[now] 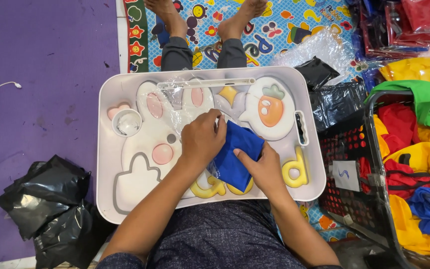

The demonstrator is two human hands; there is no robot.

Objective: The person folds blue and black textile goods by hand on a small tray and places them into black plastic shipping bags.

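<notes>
The blue cloth (pixel 237 154) is partly hidden under the left hand (pixel 202 139) and right hand (pixel 262 167). The basket (pixel 369 164) on the right is cut off by the edge. The clear bag (pixel 195 107) is hard to see.

Single head view, looking steeply down, close over lap tray (pixel 125 89)

hands 2 (pixel 202 139) | blue cloth 1 (pixel 237 154) | lap tray 1 (pixel 106 149) | basket 1 (pixel 374 164)

Folded blue cloth (pixel 237 154), bright royal blue, lying flat and slightly tilted near centre of white lap counter (pixel 106 149). Thin clear plastic bag (pixel 185 107), crinkled, spread beneath and to far left of cloth, partly around its near-left edge.
</notes>
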